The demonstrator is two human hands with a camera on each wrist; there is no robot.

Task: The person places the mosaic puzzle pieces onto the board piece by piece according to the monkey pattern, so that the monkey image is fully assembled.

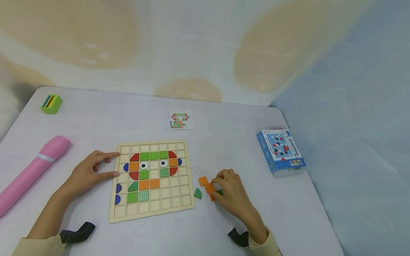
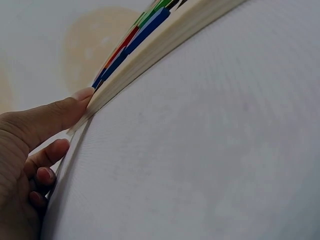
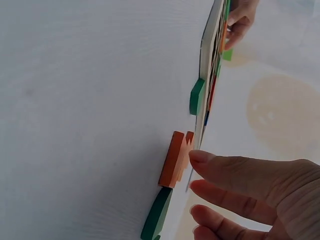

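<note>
A wooden grid board (image 1: 152,211) lies on the table with red, green, orange and blue tiles and two eye tiles (image 1: 144,165) set in it. My left hand (image 1: 88,172) is at its left edge, thumb and index finger extended against the rim, the other fingers bent. To the board's right, my right hand (image 1: 232,192) hovers at some loose orange square tiles (image 1: 203,181), thumb tip close beside them. In the right wrist view its thumb and fingers stand apart with nothing between them. A green quarter-round tile (image 1: 198,193) lies nearby; another green tile (image 3: 156,215) is partly hidden under the hand in the head view.
A small pattern card (image 1: 180,119) lies behind the board. On the right is a blue boxed set (image 1: 282,151). A pink tube-shaped case (image 1: 35,170) lies at the left, and a lime-green block with coloured stripes (image 1: 51,104) sits at the far left corner.
</note>
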